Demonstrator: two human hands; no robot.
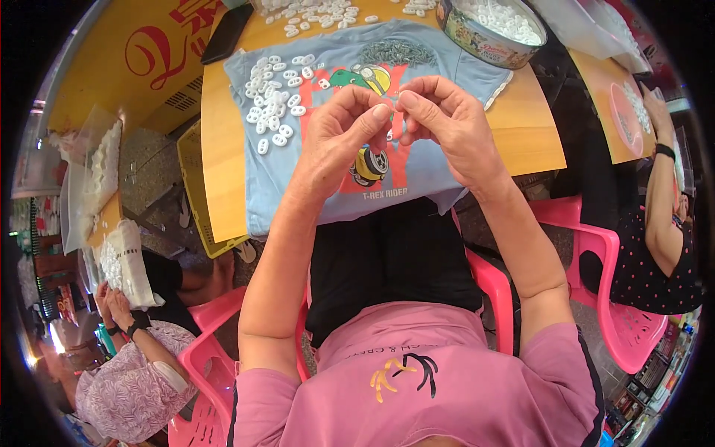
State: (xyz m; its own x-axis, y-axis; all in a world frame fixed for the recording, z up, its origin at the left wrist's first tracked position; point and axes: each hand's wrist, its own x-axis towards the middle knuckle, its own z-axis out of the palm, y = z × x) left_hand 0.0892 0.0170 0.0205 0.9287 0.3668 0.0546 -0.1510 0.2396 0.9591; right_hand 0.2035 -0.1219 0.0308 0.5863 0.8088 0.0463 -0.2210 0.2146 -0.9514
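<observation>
My left hand [346, 130] and my right hand [450, 127] meet above a light blue T-shirt [279, 182] spread over the table. Each has thumb and fingertips pinched together, the two pinches almost touching. Whatever lies between the fingertips is too small and too hidden to make out. To the left of my left hand, small white oval plastic pieces [274, 104], each with two dark holes or marks, lie scattered on the cloth. Just beyond my hands is a heap of small grey metal parts [398, 52]. A few single white pieces lie on the shirt's print near my fingers.
A round tin [488, 37] full of white pieces stands at the far right. More white pieces [320, 13] lie along the wooden table's [532, 127] far side, and a dark phone [227, 33] at its far left. People work at neighbouring tables on both sides, with pink chairs [625, 298] and a yellow crate [197, 194] nearby.
</observation>
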